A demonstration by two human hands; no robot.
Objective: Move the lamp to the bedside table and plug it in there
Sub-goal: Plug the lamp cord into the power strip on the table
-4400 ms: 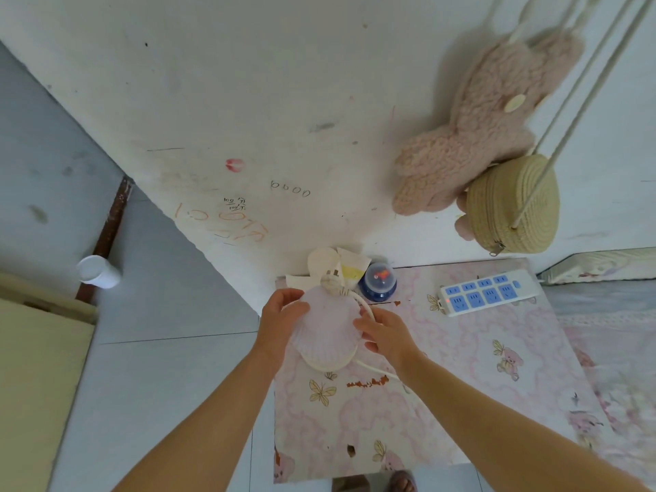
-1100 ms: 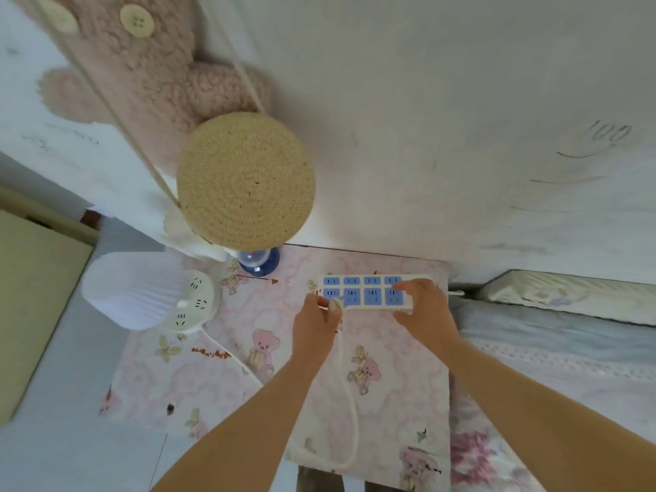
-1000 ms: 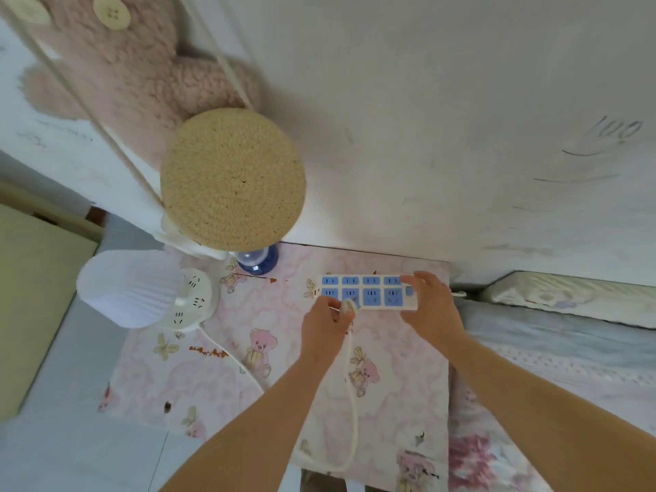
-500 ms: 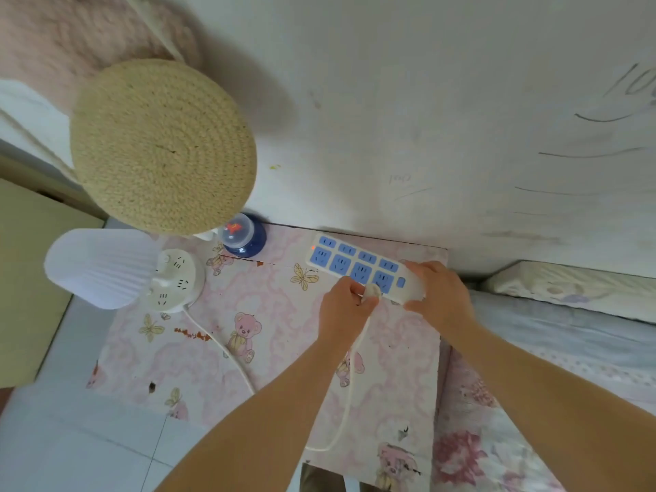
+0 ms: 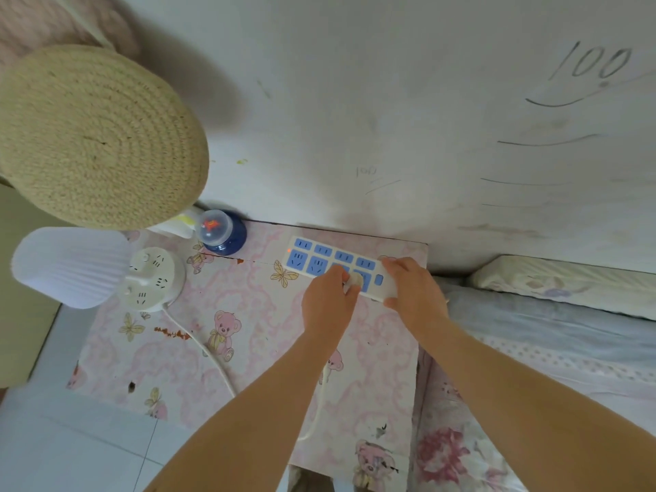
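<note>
The white lamp, with a pleated shade and a round base, lies on its side at the left edge of the pink bedside table. Its white cord runs across the table and under my left arm. My left hand pinches the white plug against a socket in the lower row of the white and blue power strip. My right hand grips the strip's right end. A small red light glows at the strip's left end.
A woven straw bag hangs in front of the wall above the lamp. A blue-based bottle stands at the table's back edge. The bed lies directly right of the table. Tiled floor is at the lower left.
The lamp went from my hands to the table's left side. My left hand carried the plug along the strip to a socket nearer my right hand. The strip now lies at a slant.
</note>
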